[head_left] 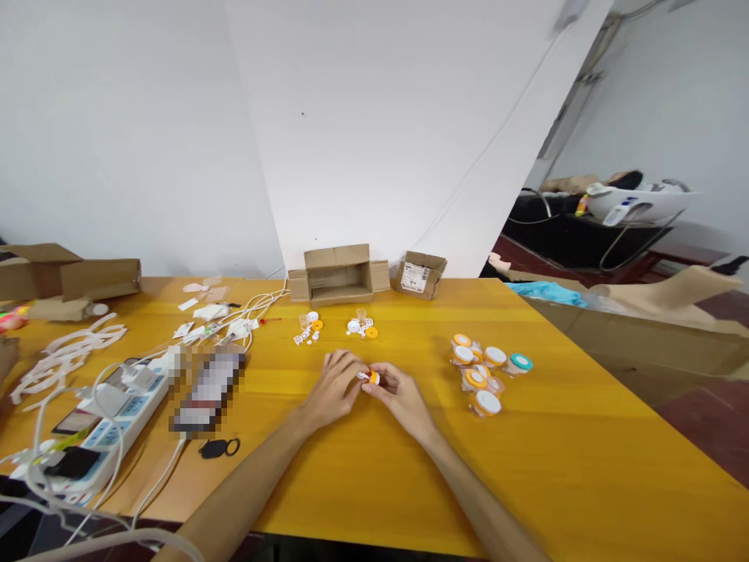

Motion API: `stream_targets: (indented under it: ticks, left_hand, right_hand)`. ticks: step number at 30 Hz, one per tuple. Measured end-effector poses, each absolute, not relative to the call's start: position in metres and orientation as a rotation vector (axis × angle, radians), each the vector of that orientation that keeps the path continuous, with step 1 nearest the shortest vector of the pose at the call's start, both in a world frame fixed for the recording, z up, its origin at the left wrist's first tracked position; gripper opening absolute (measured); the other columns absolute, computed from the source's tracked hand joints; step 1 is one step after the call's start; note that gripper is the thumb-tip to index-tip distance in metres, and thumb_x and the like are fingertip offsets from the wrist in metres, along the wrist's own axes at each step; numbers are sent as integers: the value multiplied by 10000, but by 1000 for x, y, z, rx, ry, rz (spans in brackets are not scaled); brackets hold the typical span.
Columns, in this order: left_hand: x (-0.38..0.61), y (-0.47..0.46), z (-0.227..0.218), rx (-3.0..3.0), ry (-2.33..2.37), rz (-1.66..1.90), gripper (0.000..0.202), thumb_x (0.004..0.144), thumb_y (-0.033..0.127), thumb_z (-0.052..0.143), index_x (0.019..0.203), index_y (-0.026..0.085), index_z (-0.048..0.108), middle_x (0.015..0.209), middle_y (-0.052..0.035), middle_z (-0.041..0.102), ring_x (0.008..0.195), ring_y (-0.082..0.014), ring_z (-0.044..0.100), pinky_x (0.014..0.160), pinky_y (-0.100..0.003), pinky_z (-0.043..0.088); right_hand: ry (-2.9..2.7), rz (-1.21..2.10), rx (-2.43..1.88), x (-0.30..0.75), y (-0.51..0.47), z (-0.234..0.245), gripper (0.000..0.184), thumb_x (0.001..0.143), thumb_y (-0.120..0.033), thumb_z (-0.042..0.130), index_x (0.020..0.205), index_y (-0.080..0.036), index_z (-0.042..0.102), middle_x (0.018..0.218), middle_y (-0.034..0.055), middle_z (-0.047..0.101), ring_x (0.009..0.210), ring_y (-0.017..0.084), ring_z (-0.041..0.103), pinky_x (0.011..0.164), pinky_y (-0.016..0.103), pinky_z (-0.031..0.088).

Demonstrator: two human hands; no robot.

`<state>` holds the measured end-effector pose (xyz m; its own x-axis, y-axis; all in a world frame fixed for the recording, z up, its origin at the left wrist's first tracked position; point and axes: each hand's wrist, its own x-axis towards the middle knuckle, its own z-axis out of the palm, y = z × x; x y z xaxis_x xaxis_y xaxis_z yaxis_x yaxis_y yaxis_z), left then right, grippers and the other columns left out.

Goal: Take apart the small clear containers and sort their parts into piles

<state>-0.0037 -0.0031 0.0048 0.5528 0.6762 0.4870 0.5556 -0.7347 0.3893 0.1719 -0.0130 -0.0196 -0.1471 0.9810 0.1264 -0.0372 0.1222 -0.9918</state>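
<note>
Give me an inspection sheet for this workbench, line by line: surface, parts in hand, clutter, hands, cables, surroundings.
Surface: yellow wooden table, glossy.
Job's things: small orange-and-white part pinched between both hands; loose white and orange pieces behind it; cluster of capped pieces to the right, one cap teal.
Clutter: open cardboard box and smaller box by the wall; black key fob near the front edge.
Grippers: left hand and right hand both closed on the part.
Cables: white cables tangled at left, around a white power strip.
Surroundings: white wall behind; dark furniture far right.
</note>
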Motion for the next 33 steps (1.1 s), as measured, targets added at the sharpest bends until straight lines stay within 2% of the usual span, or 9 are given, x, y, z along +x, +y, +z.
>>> stream_targets:
  ticks: [6,22,29,33]
  left_hand:
    - [-3,-2,4,2597,1018,916,210,991,181,415,963,223,619,932,-54,670,935,-218,533,825,-358,366]
    - [4,-7,8,2543,1099,953,275,1012,219,398,952,241,665,876,-37,693,869,-211,525,795,-377,331]
    - [0,-3,6,2474,1119,992,276,1013,239,416,1002,264,691,915,-26,712,881,-201,547,830,-380,339]
    - [0,-1,4,2422,1185,1047,247,1004,255,429,1005,252,676,913,-34,702,879,-205,558,844,-376,364]
  right_hand:
    - [-1385,1242,-1007,173,-14,-17,400,681,-512,798,927,-219,684,897,39,754,849,232,703,806,359,565]
    - [-1443,1153,-958,172,-15,-17,300,760,-478,732,913,-221,702,886,38,738,820,218,675,785,342,545]
    - [-1452,1130,-980,175,-13,-21,311,768,-460,714,968,-222,704,921,42,749,835,219,681,792,344,556]
    - [-1409,1042,-1021,174,-11,-24,383,770,-445,692,1092,-239,685,1060,56,739,943,236,687,847,360,560]
